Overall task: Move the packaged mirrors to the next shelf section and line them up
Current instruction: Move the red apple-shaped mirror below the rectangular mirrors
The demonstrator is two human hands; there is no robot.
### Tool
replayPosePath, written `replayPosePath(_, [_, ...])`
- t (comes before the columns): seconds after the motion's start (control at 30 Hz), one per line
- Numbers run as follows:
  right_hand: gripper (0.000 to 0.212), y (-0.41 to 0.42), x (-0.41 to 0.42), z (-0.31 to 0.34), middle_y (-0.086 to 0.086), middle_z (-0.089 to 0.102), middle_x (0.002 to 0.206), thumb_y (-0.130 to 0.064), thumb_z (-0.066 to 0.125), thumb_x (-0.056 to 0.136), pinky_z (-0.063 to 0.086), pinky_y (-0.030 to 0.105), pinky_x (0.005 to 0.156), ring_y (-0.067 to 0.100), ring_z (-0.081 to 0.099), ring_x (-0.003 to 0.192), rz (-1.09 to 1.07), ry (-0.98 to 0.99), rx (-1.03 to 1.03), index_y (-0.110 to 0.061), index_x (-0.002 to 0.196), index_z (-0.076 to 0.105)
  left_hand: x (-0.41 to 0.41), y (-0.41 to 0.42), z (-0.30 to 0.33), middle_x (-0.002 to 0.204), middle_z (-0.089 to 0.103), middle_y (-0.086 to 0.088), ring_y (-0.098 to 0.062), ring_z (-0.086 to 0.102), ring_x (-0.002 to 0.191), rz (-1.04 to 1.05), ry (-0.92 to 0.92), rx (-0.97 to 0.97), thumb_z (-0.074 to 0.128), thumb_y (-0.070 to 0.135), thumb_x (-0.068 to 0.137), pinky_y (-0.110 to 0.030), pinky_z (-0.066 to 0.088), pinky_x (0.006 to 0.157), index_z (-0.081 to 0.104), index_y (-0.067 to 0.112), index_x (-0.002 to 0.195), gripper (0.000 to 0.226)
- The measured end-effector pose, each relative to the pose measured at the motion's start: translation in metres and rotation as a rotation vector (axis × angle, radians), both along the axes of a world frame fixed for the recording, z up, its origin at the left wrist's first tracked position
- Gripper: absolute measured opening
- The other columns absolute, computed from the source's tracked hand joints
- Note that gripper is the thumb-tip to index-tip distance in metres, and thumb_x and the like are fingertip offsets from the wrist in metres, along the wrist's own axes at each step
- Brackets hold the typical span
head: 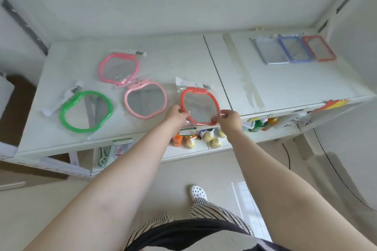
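Note:
Several apple-shaped mirrors in clear bags lie on the left section of the white shelf (61, 63). The red-framed mirror (201, 104) sits nearest the divider line; my left hand (177, 113) pinches its left rim and my right hand (230, 118) pinches its lower right rim. To its left lie a pale pink mirror (145, 100), a hot pink mirror (119, 68) behind that, and a green mirror (86, 111) at far left. On the right section, three rectangular mirrors stand side by side at the back: grey (270, 51), blue (293, 49), red (318, 48).
Strips of tape (244, 79) run across the right shelf section near the seam (217, 71). A lower shelf holds orange and yellow bottles (204, 137) and green ones (258, 125). A cardboard box (16, 108) stands at the left. My foot in a white clog (197, 192) is on the floor.

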State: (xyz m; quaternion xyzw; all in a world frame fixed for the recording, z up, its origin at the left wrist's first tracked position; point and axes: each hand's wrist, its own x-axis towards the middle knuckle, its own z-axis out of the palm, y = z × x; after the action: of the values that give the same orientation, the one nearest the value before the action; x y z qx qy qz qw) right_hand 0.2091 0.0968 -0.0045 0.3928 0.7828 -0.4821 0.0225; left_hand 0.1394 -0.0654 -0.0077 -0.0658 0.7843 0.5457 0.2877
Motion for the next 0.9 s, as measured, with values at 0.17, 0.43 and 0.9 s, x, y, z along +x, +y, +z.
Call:
replayPosePath(0.17, [0.016,-0.034,0.039,0.007,-0.004,0.056,0.066,-0.025,0.064,0.082,0.046,0.030,0.063,0.021,0.056,0.070,-0.112,0.074,-0.029,-0.012,0.091,0.065,0.011,-0.030,-0.002,0.093,0.057,-0.008,-0.021,0.053,0.089,-0.091,0.010,0.096,0.056,0.012,0.092,-0.036,0.046,0.083,0.058,0.009,0.098,0.006])
replayPosePath(0.43, [0.012,-0.033,0.127,0.025,0.006,0.063,0.068,0.001,0.056,0.085,0.057,0.032,0.078,0.019,0.060,0.063,-0.449,0.225,-0.240,-0.008,0.087,0.065,0.059,-0.010,0.006,0.079,0.062,-0.002,-0.018,0.061,0.068,-0.263,-0.039,0.203,0.060,0.009,0.090,-0.029,0.056,0.064,0.060,0.014,0.093,0.006])
replayPosePath(0.9, [0.020,0.036,0.251,0.030,0.004,0.061,0.070,0.000,0.061,0.086,0.058,0.021,0.064,0.016,0.059,0.062,-0.664,0.223,-0.209,0.004,0.105,0.063,0.150,0.093,0.003,0.117,0.067,-0.017,-0.017,0.062,0.081,-0.433,-0.047,0.187,0.066,0.009,0.087,-0.027,0.054,0.078,0.062,0.002,0.122,0.036])
